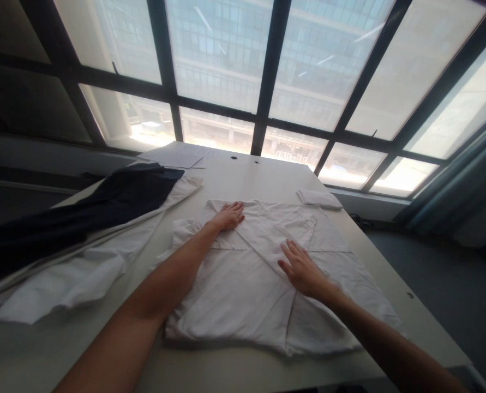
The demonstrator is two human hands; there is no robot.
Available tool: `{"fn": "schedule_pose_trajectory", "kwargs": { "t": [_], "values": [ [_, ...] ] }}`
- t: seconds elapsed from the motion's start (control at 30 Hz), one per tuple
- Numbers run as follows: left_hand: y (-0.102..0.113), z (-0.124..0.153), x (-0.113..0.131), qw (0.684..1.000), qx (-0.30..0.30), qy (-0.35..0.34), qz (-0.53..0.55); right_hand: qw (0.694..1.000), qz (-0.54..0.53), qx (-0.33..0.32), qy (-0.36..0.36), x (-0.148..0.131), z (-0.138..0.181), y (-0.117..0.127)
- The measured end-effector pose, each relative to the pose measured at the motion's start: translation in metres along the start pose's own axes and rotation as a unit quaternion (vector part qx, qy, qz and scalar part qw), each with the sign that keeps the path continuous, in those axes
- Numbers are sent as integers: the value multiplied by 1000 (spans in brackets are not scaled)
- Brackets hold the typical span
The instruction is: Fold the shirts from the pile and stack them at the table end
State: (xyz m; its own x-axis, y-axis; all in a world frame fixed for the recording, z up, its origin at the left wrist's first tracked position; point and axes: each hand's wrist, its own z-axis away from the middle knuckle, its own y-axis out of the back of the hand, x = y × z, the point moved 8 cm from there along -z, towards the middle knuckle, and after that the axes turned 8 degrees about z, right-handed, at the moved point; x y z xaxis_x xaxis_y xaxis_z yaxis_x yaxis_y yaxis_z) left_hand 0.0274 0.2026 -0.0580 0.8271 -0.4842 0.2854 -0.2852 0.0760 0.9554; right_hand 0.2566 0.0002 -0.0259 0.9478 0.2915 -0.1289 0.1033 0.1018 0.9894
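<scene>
White garment (238,289) lies spread, partly folded over itself, mid-table (267,177), a dark garment (140,188) off to the left. Left hand (228,216) flat near the far edge, fingers extended, gripping nothing; right hand (302,267) palm down over the middle, fingers loosely parted, also empty. Whether the right palm presses or just hovers is hard to tell from this angle. Step in hand looks like smoothing the folded layers; next move calls for light, flat pressure, keeping the diagonal overlap undisturbed.
</scene>
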Motion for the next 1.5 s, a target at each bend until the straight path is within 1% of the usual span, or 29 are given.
{"fn": "schedule_pose_trajectory", "kwargs": {
  "t": [0.07, 0.13, 0.23, 0.3, 0.37, 0.43, 0.53, 0.6, 0.7, 0.77, 0.83, 0.97, 1.0, 1.07, 1.13, 1.17, 1.23, 1.3, 1.33, 1.4, 1.5],
  "values": [
    [-1, 1, 3, 1000, -5, -6, 3, 999, -12, 35, 34, -20, -33, 12],
    [-1, 2, 4, 1000, -5, -3, 0, 997, -22, 44, 56, -40, -72, 14],
    [0, 5, 6, 1000, 2, -3, -5, 996, -17, 43, 80, -66, -133, 6],
    [1, 7, 8, 1000, 4, -9, -6, 996, -20, 43, 80, -77, -168, -1],
    [0, 8, 9, 1000, 1, -15, -6, 995, -32, 40, 87, -84, -196, -8],
    [-1, 8, 9, 1000, -3, -16, -4, 993, -37, 32, 103, -85, -218, -14],
    [-3, 8, 7, 1000, 2, -4, 4, 993, -11, 16, 113, -72, -241, -22],
    [-4, 8, 6, 1000, 6, -3, 4, 995, 20, 13, 97, -56, -252, -24],
    [-5, 9, 6, 1000, 6, -6, -2, 998, 45, 13, 45, -31, -264, -25],
    [-4, 10, 2, 1000, 9, 11, 0, 999, 47, 9, 12, -21, -268, -25],
    [-1, 11, -9, 998, 20, 58, 4, 999, 47, 9, -18, -15, -271, -26],
    [10, 19, -41, 977, 69, 202, 5, 996, 37, 22, -78, -7, -269, -25],
    [12, 21, -46, 971, 80, 226, 6, 995, 36, 26, -90, -6, -268, -24],
    [13, 23, -50, 963, 94, 251, 6, 991, 40, 45, -117, -7, -263, -20],
    [15, 23, -48, 963, 108, 247, -4, 987, 55, 88, -120, -16, -257, -11],
    [16, 21, -43, 967, 113, 228, -11, 987, 63, 113, -99, -26, -255, -6],
    [15, 16, -31, 981, 107, 162, -15, 988, 68, 136, -8, -56, -253, -4],
    [10, 12, -20, 992, 74, 100, -9, 989, 51, 109, 84, -84, -252, -11],
    [7, 12, -18, 994, 58, 88, -4, 990, 40, 87, 105, -91, -253, -16],
    [6, 13, -19, 994, 45, 97, -1, 993, 26, 57, 96, -91, -256, -23],
    [8, 16, -21, 992, 54, 115, -5, 998, 28, 40, 39, -69, -262, -28]
  ]
}}
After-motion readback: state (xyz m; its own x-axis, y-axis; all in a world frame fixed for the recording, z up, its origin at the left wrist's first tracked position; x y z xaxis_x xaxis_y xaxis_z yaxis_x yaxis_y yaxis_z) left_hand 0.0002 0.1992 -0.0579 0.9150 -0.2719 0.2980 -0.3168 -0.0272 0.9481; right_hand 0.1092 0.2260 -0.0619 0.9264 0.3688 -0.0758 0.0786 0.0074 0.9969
